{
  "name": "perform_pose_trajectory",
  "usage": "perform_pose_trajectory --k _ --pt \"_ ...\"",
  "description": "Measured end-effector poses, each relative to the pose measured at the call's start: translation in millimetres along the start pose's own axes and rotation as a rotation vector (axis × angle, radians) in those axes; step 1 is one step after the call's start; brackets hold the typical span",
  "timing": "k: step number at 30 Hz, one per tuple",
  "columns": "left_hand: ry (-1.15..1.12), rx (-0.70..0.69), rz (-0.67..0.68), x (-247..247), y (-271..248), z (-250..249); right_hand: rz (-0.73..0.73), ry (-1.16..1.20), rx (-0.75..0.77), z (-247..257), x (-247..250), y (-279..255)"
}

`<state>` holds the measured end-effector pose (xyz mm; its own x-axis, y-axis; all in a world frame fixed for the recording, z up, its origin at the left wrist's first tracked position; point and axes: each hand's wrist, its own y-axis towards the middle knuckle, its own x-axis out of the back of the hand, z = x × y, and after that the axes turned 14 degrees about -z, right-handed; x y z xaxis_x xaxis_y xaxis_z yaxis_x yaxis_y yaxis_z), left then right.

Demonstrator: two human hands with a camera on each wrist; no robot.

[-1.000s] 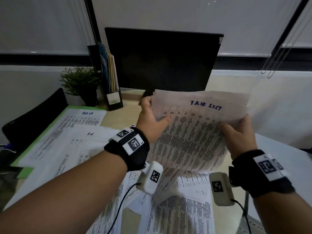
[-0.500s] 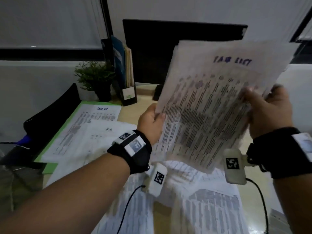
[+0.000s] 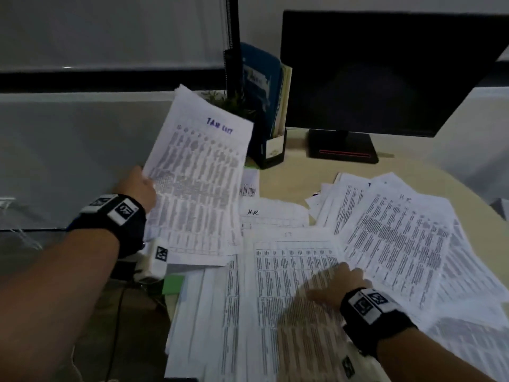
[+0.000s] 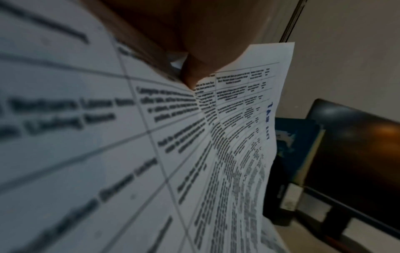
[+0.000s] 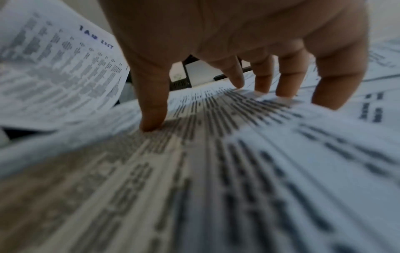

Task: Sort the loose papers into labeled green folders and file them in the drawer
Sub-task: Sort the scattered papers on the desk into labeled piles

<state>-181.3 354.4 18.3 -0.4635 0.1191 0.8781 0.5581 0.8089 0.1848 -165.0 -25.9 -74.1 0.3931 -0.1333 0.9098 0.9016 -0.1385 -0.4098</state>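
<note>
My left hand (image 3: 139,186) pinches the white printed "task list" sheaf (image 3: 198,186) before the small green potted plant (image 3: 234,102), while my spread right hand (image 3: 337,285) presses scattered white printed sheets (image 3: 289,271) near the black monitor (image 3: 385,73).

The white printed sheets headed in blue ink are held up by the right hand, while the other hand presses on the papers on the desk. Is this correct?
Not quite. The head view shows the left hand holding up the white printed sheets headed in blue ink; the right hand presses on the loose white papers on the desk.
</note>
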Motion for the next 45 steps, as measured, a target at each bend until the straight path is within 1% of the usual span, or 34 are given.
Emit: perform_pose_trajectory --k 3,6,9,12,15,19,25,27,30,32,33,35,39,41,43,45 --pt "0.073 -0.014 -0.050 3.0 21.2 21.3 -0.074 -0.088 0.001 6.5 -11.5 -0.6" --pt "0.123 -0.064 -0.091 3.5 36.2 30.3 -0.080 -0.141 0.012 9.8 -15.4 2.1" --pt "0.192 -0.170 -0.092 6.4 46.4 30.2 -0.066 -0.177 0.025 7.4 -12.4 3.1" --pt "0.179 -0.251 -0.101 6.1 56.4 28.0 -0.062 -0.206 0.037 9.0 -11.5 4.2" --pt "0.159 -0.302 -0.062 2.0 56.8 21.4 -0.066 -0.212 0.042 10.9 -11.2 3.8" --pt "0.119 -0.309 -0.026 -3.6 53.2 16.7 -0.078 -0.218 0.045 11.1 -9.3 0.9" --pt "0.098 -0.304 -0.087 3.7 55.9 18.6 -0.040 -0.225 0.055 20.1 -0.1 -6.3" --pt "0.094 -0.304 -0.093 6.4 57.2 22.2 -0.094 -0.244 0.128 37.4 12.7 -8.7" --pt "0.086 -0.318 -0.112 7.6 57.5 27.7 -0.259 -0.223 0.383 86.0 35.4 -5.0" --pt "0.065 -0.330 -0.135 6.5 56.6 30.1 -0.322 -0.162 0.538 124.2 45.0 8.6" --pt "0.050 -0.330 -0.146 6.0 56.4 30.5 -0.338 -0.139 0.586 142.5 46.6 19.6" --pt "0.036 -0.325 -0.161 6.6 55.2 30.1 -0.326 -0.138 0.636 174.1 44.5 43.9" --pt "0.013 -0.339 -0.194 10.8 56.5 28.7 -0.235 -0.257 0.718 220.2 30.3 78.9" --pt "-0.015 -0.357 -0.228 13.6 57.7 30.9 -0.155 -0.310 0.731 231.8 23.4 90.4" --pt "-0.024 -0.379 -0.260 16.1 59.3 34.4 -0.100 -0.356 0.706 236.1 17.1 98.9" --pt "-0.032 -0.371 -0.273 19.0 60.2 38.2 -0.123 -0.429 0.717 235.6 12.3 102.7"
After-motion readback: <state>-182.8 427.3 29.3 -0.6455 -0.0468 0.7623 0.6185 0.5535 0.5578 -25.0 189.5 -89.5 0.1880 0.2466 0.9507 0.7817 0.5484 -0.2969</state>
